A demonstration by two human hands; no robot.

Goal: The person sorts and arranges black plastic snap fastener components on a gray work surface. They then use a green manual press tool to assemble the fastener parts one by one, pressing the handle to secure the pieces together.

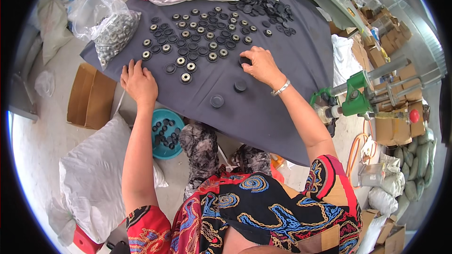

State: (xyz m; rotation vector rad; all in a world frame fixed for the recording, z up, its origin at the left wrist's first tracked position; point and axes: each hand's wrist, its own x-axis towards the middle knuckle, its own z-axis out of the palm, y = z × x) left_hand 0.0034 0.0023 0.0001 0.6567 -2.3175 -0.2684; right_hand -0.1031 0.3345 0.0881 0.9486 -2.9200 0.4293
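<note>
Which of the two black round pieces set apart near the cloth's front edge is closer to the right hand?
The black piece on the right; the left piece lies farther from the right hand.

The cloth (pixel 278 117) is dark grey, the caps (pixel 240 86) black, the bearings (pixel 190 67) silver, the basin (pixel 162 152) teal, the machine (pixel 354 101) green; the shirt (pixel 278 221) swirls blue and red on black.

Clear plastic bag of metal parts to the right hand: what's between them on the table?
Head view: scattered black rings, some with silver metal centres, lie between the plastic bag and the right hand.
</note>
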